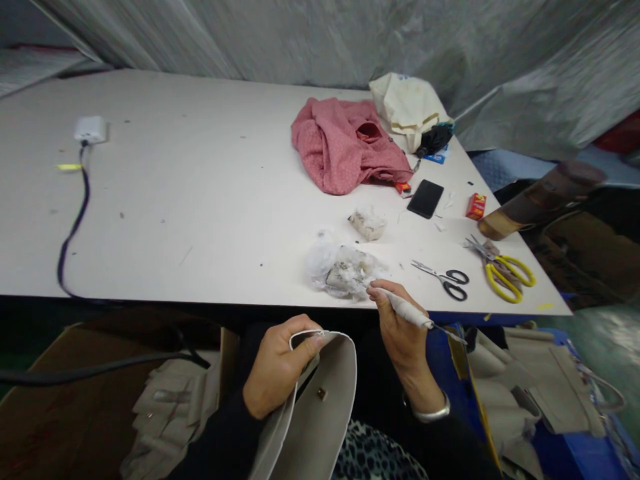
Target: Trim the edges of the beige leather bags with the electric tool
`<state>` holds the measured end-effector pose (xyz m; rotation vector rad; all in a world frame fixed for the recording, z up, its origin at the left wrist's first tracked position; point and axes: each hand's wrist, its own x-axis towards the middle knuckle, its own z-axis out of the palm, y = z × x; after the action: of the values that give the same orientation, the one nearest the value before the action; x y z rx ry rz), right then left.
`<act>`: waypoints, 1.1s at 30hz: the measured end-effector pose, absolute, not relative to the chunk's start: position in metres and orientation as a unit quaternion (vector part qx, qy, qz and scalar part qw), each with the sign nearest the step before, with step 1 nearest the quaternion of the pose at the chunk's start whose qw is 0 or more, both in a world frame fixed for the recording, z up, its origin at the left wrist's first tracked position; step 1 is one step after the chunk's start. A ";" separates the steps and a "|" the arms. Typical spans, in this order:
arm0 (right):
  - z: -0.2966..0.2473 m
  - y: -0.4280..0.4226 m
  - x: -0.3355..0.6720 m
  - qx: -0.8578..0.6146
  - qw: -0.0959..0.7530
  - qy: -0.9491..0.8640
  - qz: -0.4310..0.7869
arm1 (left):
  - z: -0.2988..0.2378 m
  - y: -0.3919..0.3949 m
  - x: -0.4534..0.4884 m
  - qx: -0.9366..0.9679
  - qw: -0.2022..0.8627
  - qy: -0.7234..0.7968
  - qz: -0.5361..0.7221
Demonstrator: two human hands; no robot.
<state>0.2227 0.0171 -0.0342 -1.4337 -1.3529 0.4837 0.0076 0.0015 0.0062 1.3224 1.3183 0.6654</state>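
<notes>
My left hand (pixel 283 367) is closed on the upper rim of a beige bag (pixel 327 413), thumb inside. The bag's mouth gapes, and a small metal fastener (pixel 321 394) shows on its inner wall. In my right hand (pixel 403 333) is a pen-like tool (pixel 405 310) with a white wrapped handle; its thin metal end points right, away from the bag. Just beyond my right fingertips, a whitish, dark-smudged block (pixel 347 270) lies in crumpled clear plastic at the table's front edge. A smaller pale block (pixel 368 223) sits behind it.
On the white table (pixel 200 173) lie black-handled scissors (pixel 445 277), yellow-handled scissors (pixel 503 270), a black phone (pixel 425 199), a red box (pixel 476 206) and pink cloth (pixel 345 147). A cord runs from a white adapter (pixel 91 129). Boxes of beige pieces (pixel 167 407) flank me.
</notes>
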 end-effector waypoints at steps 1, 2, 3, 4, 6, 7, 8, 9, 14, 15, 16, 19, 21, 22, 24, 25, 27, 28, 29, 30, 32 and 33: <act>-0.034 0.018 0.222 -0.600 0.525 -0.570 0.200 | 0.006 0.003 0.008 0.563 0.547 0.555 0.277; -0.034 0.019 0.222 -0.601 0.523 -0.571 0.197 | 0.006 0.005 0.008 0.566 0.546 0.553 0.275; -0.034 0.020 0.222 -0.602 0.521 -0.573 0.196 | 0.006 0.006 0.009 0.569 0.545 0.552 0.273; -0.034 0.021 0.222 -0.601 0.520 -0.574 0.196 | 0.006 0.007 0.009 0.571 0.545 0.551 0.270; -0.035 0.023 0.222 -0.597 0.516 -0.582 0.198 | 0.005 0.009 0.009 0.574 0.546 0.550 0.264; -0.035 0.023 0.222 -0.595 0.511 -0.588 0.197 | 0.005 0.010 0.010 0.575 0.547 0.550 0.260; -0.035 0.024 0.221 -0.595 0.506 -0.594 0.193 | 0.004 0.011 0.010 0.576 0.548 0.549 0.257; -0.035 0.025 0.221 -0.595 0.502 -0.599 0.189 | 0.004 0.012 0.010 0.578 0.549 0.549 0.253; -0.036 0.030 0.221 -0.600 0.479 -0.621 0.157 | 0.004 0.014 0.010 0.583 0.557 0.540 0.242; -0.036 0.031 0.221 -0.599 0.472 -0.628 0.153 | 0.004 0.015 0.010 0.587 0.556 0.537 0.240; -0.036 0.032 0.221 -0.598 0.467 -0.634 0.151 | 0.004 0.014 0.010 0.592 0.554 0.534 0.238; -0.036 0.033 0.222 -0.593 0.474 -0.632 0.153 | 0.003 0.013 0.011 0.603 0.545 0.533 0.235; -0.035 0.029 0.222 -0.592 0.500 -0.612 0.158 | 0.002 0.012 0.013 0.605 0.540 0.536 0.235; -0.034 0.025 0.222 -0.591 0.517 -0.597 0.167 | 0.002 0.012 0.013 0.606 0.536 0.539 0.235; -0.030 0.016 0.222 -0.583 0.548 -0.562 0.211 | 0.002 0.012 0.015 0.607 0.531 0.543 0.234; -0.027 0.010 0.221 -0.574 0.558 -0.546 0.247 | 0.001 0.011 0.015 0.609 0.529 0.543 0.233; -0.022 -0.001 0.221 -0.549 0.558 -0.529 0.328 | 0.001 0.011 0.017 0.615 0.526 0.541 0.229; -0.019 -0.005 0.221 -0.538 0.548 -0.528 0.363 | 0.001 0.011 0.018 0.619 0.524 0.539 0.226; -0.017 -0.009 0.221 -0.529 0.534 -0.532 0.390 | 0.001 0.011 0.019 0.623 0.523 0.537 0.224; -0.016 -0.012 0.221 -0.523 0.520 -0.537 0.409 | 0.001 0.011 0.020 0.625 0.521 0.536 0.223; -0.015 -0.015 0.221 -0.522 0.500 -0.544 0.425 | 0.002 0.010 0.021 0.629 0.520 0.535 0.220; -0.016 -0.016 0.222 -0.522 0.495 -0.547 0.429 | 0.002 0.009 0.022 0.629 0.521 0.534 0.220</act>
<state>0.2219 -0.0161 -0.0162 -1.2646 -1.3249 1.0398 0.0218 0.0089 0.0021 1.5072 1.2788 0.5272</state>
